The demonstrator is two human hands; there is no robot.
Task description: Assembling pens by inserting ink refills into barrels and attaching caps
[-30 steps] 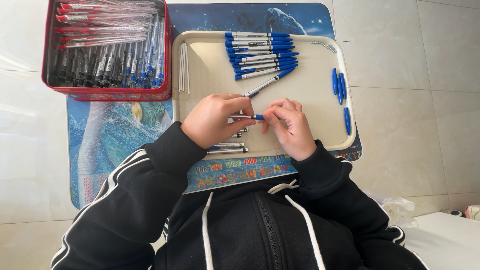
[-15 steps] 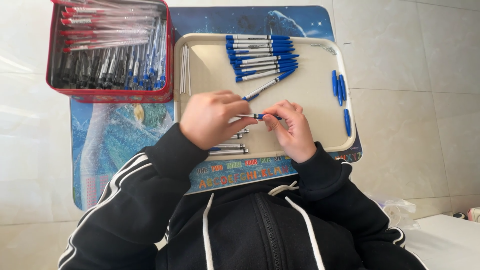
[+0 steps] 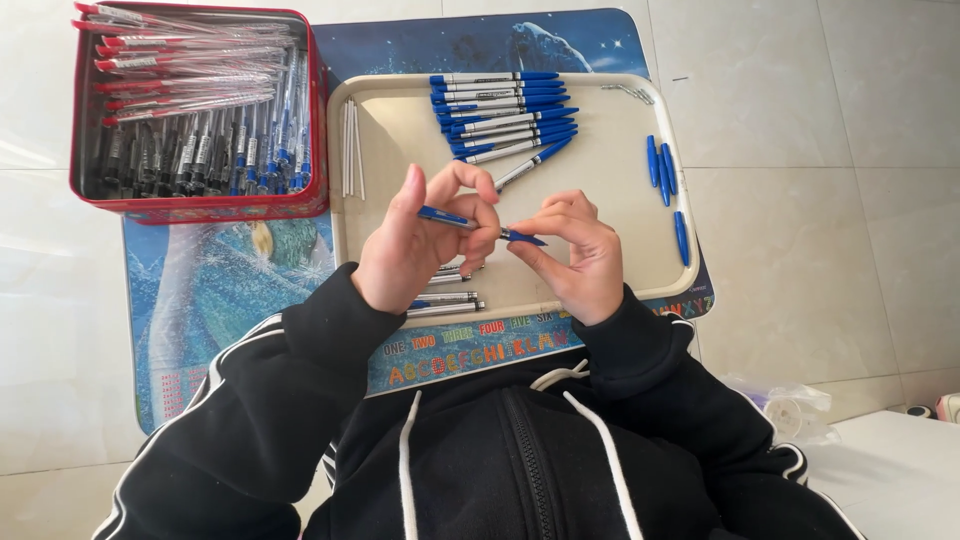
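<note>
Pale glossy tiled floor (image 3: 820, 250) carries everything; person sits over it in a black zip hoodie with white sleeve stripes.

Nearest: a blue picture mat with coloured letters along its near edge (image 3: 200, 300), lying flat on the tiles. On it, a cream plastic tray with rounded corners (image 3: 610, 180).

Above the tray's near half, both hands raised. Left hand (image 3: 410, 250): fingers clamped on a slim blue pen barrel (image 3: 445, 217), pinched between thumb and fingertips, lying roughly level. Right hand (image 3: 575, 255): fingers closed on a small dark blue pen end piece (image 3: 524, 238) at the barrel's right tip, the two parts touching or just meeting; cannot tell whether seated.

Under the left hand, a few silver-and-blue unfinished pens (image 3: 447, 303) on the tray. Right of the hands, loose blue caps (image 3: 665, 170) near the tray's right rim. Farther back, a neat row of finished blue-capped pens (image 3: 505, 115); thin white refill tubes (image 3: 351, 150) by the left rim.

Farthest left, a red metal tin (image 3: 200, 205) packed with red, black and blue pens.

Judgement: assembly step, joining tip part to barrel. Likely calls for straight alignment and a firm push or twist.
</note>
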